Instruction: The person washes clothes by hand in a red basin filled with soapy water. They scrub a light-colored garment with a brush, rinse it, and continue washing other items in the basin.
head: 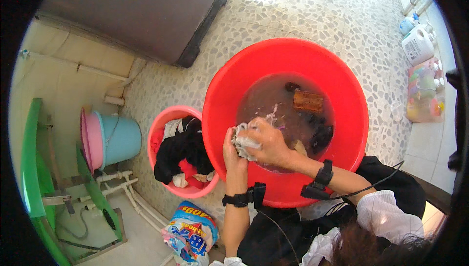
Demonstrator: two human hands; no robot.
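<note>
My left hand (234, 150) and my right hand (269, 142) meet over the left inner side of a large red plastic basin (289, 51), both gripping a bunched, light wet cloth (244, 139). Soapy splashes show beside them. In the murky water (263, 93) lie a brown wooden block (308, 101), a small dark round thing (292, 87) and dark cloth (322, 132). A pale piece of cloth (300, 147) shows near my right wrist. Both wrists wear black straps with cables.
A pink tub (175, 109) heaped with clothes (179, 152) touches the basin's left. A detergent bag (192, 229), white pipes (128, 192), a blue bucket (122, 139) and a green frame (31, 163) stand left. Bottles (417, 44) line the right wall; a dark cabinet (146, 9) is upper left.
</note>
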